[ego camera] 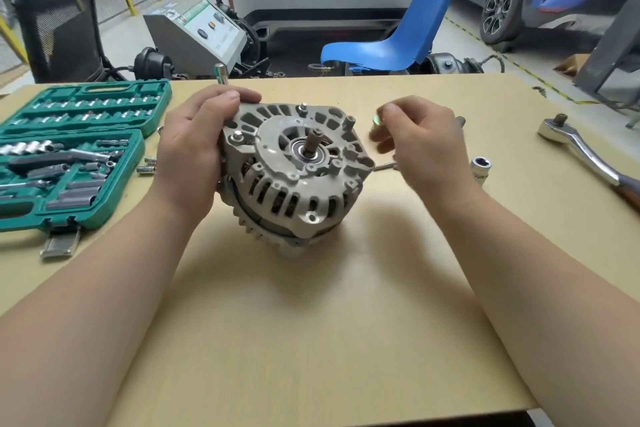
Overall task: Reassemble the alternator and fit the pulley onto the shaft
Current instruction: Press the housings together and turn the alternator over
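The grey alternator [298, 170] stands tilted on the tan table, its bare shaft [314, 142] pointing up toward me. My left hand [197, 146] grips the housing's left edge, thumb over the top rim. My right hand [419, 139] hovers just right of the alternator, blurred, its fingertips pinching a small shiny part [375, 121]; what that part is I cannot tell. A thin bolt [384, 166] lies under the right hand. No pulley shows in view.
An open green socket set [69, 149] fills the left of the table, with loose sockets [147, 166] beside it. A ratchet wrench [585, 152] lies at the right, a single socket [480, 166] near my right wrist. A blue chair [398, 42] and cars stand beyond the far edge.
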`<state>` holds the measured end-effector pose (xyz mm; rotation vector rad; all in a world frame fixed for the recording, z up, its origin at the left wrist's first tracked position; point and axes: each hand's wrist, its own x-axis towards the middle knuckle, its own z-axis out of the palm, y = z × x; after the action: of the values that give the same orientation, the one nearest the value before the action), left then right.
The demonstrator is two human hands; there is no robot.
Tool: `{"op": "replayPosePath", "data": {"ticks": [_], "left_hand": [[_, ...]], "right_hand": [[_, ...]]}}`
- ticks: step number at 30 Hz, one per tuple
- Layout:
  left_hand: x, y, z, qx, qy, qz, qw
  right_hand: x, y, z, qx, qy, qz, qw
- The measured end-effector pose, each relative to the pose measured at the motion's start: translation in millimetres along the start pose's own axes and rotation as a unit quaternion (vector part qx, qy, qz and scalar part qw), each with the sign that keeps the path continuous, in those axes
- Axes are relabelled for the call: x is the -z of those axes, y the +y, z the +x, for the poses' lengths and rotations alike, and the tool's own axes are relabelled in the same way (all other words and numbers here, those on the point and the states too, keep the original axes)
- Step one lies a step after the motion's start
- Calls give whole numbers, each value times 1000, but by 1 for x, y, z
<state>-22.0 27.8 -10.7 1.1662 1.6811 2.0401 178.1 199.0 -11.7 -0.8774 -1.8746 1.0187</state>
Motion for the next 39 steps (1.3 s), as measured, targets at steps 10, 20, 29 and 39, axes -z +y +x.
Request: {"op": "replayPosePath", "data": {"ticks": [10, 20, 29, 39], "left_hand": [[26, -32, 9, 142, 78, -178, 971], [27, -44, 15, 135, 58, -175, 974], [36, -54, 23, 109, 106, -55, 987], [25, -45, 18, 121, 108, -7, 987]], "right_hand": [[17, 25, 19, 23, -100, -382, 918], [-4, 44, 22, 83, -130, -478, 865], [-13, 52, 30, 130, -80, -402, 903], [-8, 3, -9, 166, -22, -8, 986]]}}
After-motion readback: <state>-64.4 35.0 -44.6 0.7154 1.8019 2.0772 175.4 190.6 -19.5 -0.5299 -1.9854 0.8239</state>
